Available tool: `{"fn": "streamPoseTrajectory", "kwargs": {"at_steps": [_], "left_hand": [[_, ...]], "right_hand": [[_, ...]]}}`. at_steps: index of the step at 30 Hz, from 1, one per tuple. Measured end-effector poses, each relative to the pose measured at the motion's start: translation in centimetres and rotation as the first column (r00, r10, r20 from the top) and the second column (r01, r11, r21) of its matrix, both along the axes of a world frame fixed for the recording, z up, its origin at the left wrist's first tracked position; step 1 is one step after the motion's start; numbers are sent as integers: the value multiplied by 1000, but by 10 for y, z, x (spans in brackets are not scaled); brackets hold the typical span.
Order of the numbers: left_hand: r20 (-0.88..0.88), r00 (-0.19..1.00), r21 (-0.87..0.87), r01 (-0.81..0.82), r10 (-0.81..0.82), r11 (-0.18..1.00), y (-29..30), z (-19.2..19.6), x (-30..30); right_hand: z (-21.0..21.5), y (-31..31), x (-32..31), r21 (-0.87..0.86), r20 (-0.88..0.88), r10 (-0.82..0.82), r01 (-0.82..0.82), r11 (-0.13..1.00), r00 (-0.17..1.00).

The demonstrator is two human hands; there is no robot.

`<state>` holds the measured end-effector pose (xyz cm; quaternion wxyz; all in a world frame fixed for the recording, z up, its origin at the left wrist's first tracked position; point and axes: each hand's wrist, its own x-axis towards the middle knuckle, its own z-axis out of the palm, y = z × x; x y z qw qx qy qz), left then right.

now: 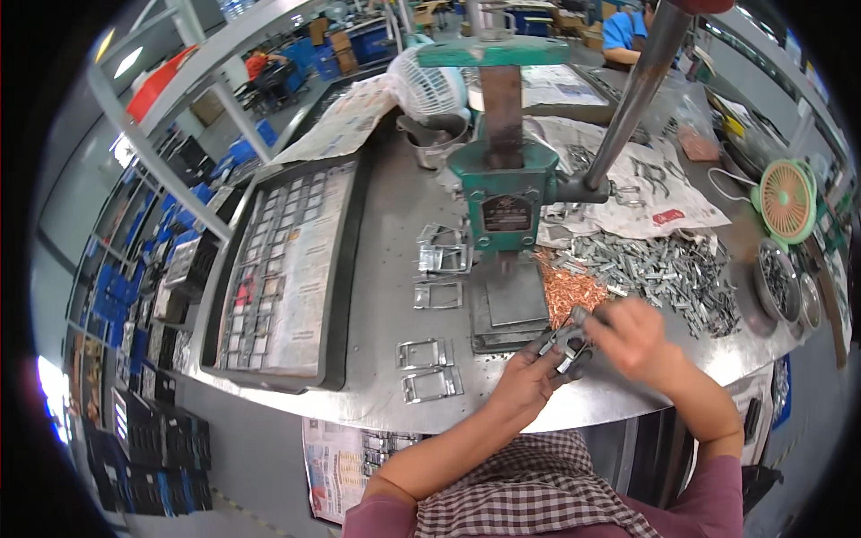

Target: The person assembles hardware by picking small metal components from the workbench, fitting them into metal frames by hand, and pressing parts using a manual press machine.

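Just right of the press's base, my left hand (pixel 522 378) is closed around a small metal frame (pixel 567 351) at the table's front. My right hand (pixel 635 339) meets it from the right, with thumb and fingers pinched at the upper end of the part. Whether those fingers also hold a tiny piece cannot be seen. Directly beyond both hands lies a heap of copper-coloured rivets (pixel 570 289). A bigger pile of grey metal pieces (pixel 673 276) spreads to its right. Several rectangular metal frames (pixel 423 355) lie left of the press.
A green hand press (pixel 502 199) with a long lever (pixel 635 94) stands at the middle. On the left, a black tray (pixel 334 332) holds rows of frames on newspaper. A metal bowl (pixel 778 280) and green fan (pixel 786 202) are at right. A co-worker (pixel 624 36) sits beyond.
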<state>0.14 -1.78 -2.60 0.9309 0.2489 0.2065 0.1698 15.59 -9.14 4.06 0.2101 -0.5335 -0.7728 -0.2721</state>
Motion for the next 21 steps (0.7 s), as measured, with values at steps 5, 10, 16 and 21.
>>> {"fn": "streamPoseTrajectory", "kwargs": {"at_steps": [5, 10, 16, 21], "left_hand": [[-65, 997, -90, 35, -41, 995, 9, -6, -10], [-67, 997, 260, -17, 36, 965, 1, 6, -14], [-112, 988, 384, 143, -107, 912, 10, -2, -26], [-21, 1000, 463, 19, -10, 886, 15, 6, -22]], "right_hand": [[2, -8, -11, -237, -27, 115, -118, 964, 993], [-4, 3, -32, -364, -94, 31, -63, 929, 995], [-6, -3, -35, -473, -268, 15, -145, 869, 963], [-28, -8, -38, -454, -467, -84, -158, 877, 880]]}}
